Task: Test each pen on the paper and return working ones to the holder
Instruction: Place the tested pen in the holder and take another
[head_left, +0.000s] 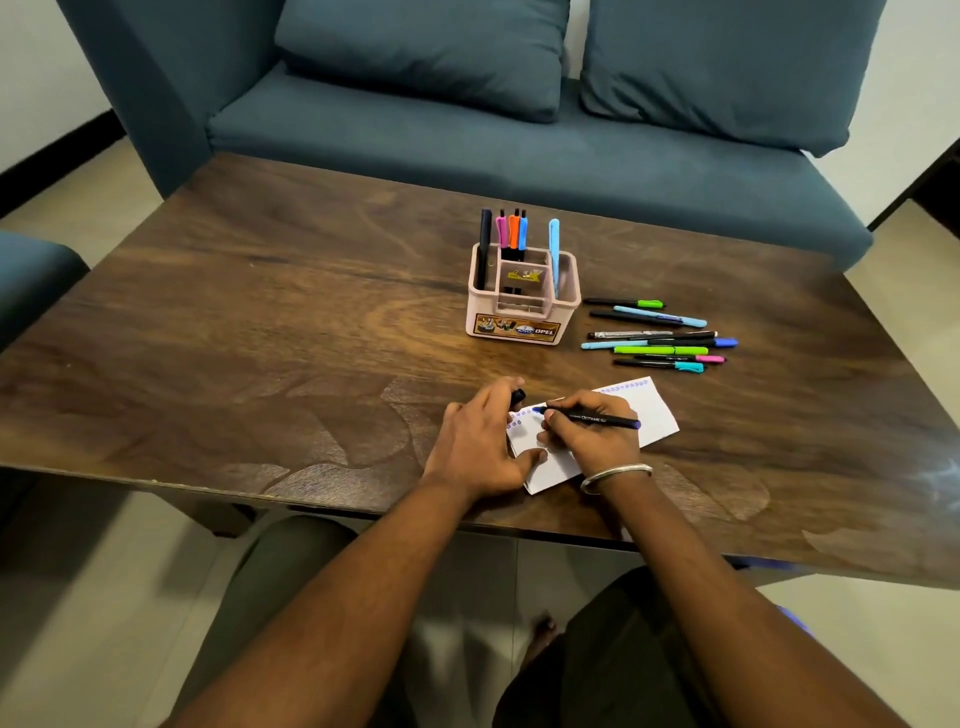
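Note:
My right hand (592, 441) grips a black pen (597, 417) with its tip on the white paper (654, 410), near a row of small blue marks along the paper's far edge. My left hand (480, 441) rests on the paper's left end and holds a dark pen cap (517, 397) between its fingers. A pink holder (522, 299) stands further back with several pens upright in it. Several loose pens (660, 335) with coloured caps lie on the table to the right of the holder.
The brown wooden table (260, 338) has its near edge just below my wrists. A blue sofa (467, 104) stands behind the table. My knees and the tiled floor show below the table's edge.

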